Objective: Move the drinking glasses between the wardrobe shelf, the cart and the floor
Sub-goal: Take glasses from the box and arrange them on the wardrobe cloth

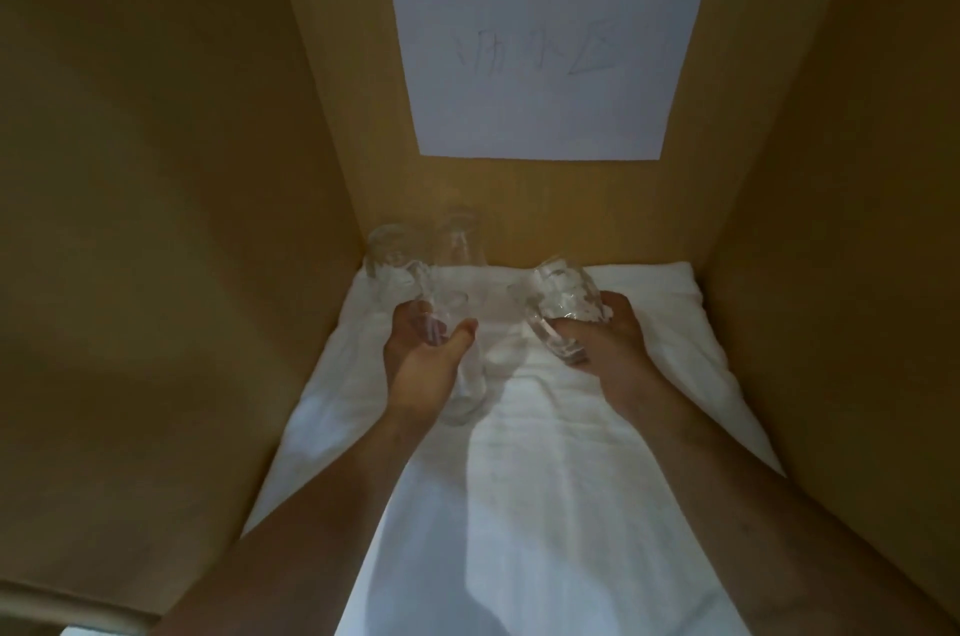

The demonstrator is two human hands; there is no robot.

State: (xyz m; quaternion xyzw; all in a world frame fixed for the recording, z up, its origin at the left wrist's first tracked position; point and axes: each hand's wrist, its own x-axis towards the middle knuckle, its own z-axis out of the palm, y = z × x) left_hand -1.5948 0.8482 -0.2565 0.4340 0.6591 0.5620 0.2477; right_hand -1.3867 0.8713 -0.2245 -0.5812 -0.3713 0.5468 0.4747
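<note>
I see both hands deep inside the wardrobe shelf, over a white towel (545,453) that lies on the shelf floor. I think the towel is there so the glasses land softly. The left hand (423,355) curls around a clear drinking glass (457,375), which tips toward me. The right hand (602,339) wraps a second glass (558,308), tilted left. Two more glasses (415,246) stand in the back left corner, close together. A paper sheet (550,48) with faint writing is taped on the back wall, maybe a label for this spot.
</note>
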